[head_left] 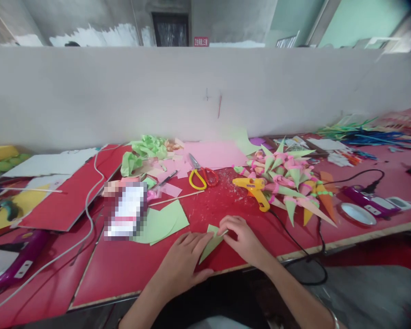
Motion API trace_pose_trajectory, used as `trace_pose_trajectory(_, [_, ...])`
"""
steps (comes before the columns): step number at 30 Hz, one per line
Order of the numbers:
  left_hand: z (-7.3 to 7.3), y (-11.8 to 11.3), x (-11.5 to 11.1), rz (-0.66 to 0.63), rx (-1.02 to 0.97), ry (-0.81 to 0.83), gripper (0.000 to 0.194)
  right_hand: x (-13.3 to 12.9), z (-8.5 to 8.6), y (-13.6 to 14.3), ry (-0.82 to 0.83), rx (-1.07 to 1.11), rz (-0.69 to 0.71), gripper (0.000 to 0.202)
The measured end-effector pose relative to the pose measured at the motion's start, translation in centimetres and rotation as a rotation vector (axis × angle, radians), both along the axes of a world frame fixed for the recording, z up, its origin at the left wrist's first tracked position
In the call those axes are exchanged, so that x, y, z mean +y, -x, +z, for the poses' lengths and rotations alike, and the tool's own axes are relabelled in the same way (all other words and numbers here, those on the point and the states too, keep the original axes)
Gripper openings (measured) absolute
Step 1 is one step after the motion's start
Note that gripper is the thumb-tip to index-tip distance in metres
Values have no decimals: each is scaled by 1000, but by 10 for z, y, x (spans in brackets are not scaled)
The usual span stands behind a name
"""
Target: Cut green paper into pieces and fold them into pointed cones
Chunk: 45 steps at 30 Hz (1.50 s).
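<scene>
Bare forearms [294, 285] come up from the bottom edge of the view, the left slanting inward to the right and the right slanting inward to the left, with a bracelet [335, 321] on the right wrist. They meet close to the front edge of the red table [116, 278], where a small piece of green paper [210, 245] lies between the two hands. The left hand [187, 256] is low and palm down, its fingers side by side and stretched forward to the right, their tips on the paper's left side; its thumb stands apart from them, pointing right near the table edge. The right hand [241, 235] is bent at the knuckles, wrist a little raised, with fingers curled down and thumb and fingertips pinching the paper's upper right edge; exactly how the fold sits under them is hidden. Left of the hands lie larger green sheets [173, 221], partly under a blurred-out phone [126, 212]. Beyond the hands, a thin stick [178, 197] and scissors [198, 176] with one yellow and one red handle lie on the table. To the right, a yellow glue gun [255, 189] rests against a heap of paper cones [291, 176].
</scene>
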State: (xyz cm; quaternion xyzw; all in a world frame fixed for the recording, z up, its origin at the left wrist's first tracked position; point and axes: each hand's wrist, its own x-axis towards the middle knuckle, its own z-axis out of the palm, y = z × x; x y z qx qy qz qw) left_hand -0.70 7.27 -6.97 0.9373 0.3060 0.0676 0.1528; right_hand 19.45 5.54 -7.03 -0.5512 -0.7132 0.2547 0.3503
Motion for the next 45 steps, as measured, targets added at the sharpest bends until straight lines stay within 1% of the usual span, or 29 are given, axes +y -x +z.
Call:
trace_pose_trajectory(3, [5,1,1,-78,64,-18,60,-3,4,-14,6,38,69,18])
trace_pose_trajectory(5, [6,1,1,-78,101,-31,59,-6,7,-28,22,36,112,18])
trace_pose_trajectory(6, [6,0,0,-62,112,-36,60,-6,7,-36,19,33,103,18])
trace_pose_trajectory(7, [4,-1,-1,-41,119,-43,61,-5,8,-44,0,29,63,17])
trace_pose_trajectory(8, [3,-3,-2,-20,121,-54,63,-4,7,-53,-50,17,-38,16])
trace_pose_trajectory(10, [-1,-6,-5,14,118,-82,65,3,4,-70,-184,-35,-330,11])
trace_pose_trajectory(11, [-3,-8,-6,23,117,-95,67,8,2,-78,-258,-79,-478,14])
trace_pose_trajectory(12, [-4,-9,-7,25,116,-105,69,13,-1,-84,-306,-159,-572,23])
trace_pose_trajectory(14, [-7,-11,-7,15,108,-116,72,24,-6,-93,-336,-334,-662,39])
trace_pose_trajectory(15, [-7,-12,-7,5,101,-118,72,29,-7,-95,-308,-421,-665,43])
trace_pose_trajectory(17, [-8,-13,-6,-16,89,-114,73,37,-9,-96,-211,-546,-638,46])
trace_pose_trajectory(19, [-9,-13,-5,-28,85,-107,74,42,-8,-94,-131,-608,-612,47])
trace_pose_trajectory(22, [-8,-13,-5,-30,87,-100,75,43,-3,-93,-140,-631,-589,45])
trace_pose_trajectory(25, [-6,-12,-3,-12,82,-88,74,39,9,-95,-163,-619,-578,39])
trace_pose_trajectory(27, [-3,-11,1,35,83,-94,72,34,21,-97,-153,-606,-580,34])
trace_pose_trajectory(30, [-1,-8,8,88,90,-110,67,22,38,-98,-144,-573,-495,26])
trace_pose_trajectory(32, [-1,-8,11,69,96,-94,68,13,45,-95,-131,-592,-433,24])
trace_pose_trajectory(33, [-1,-9,11,48,97,-79,69,9,47,-93,-121,-619,-416,27])
trace_pose_trajectory(35, [-1,-11,11,21,93,-51,72,1,49,-88,-101,-685,-389,34])
trace_pose_trajectory(37, [0,-14,10,11,72,-37,72,-5,50,-82,-87,-730,-322,38])
trace_pose_trajectory(41, [1,-17,12,3,18,-38,66,-11,47,-71,-17,-782,-147,36])
trace_pose_trajectory(45, [-2,-15,13,3,6,-15,68,-13,42,-67,57,-855,-98,29])
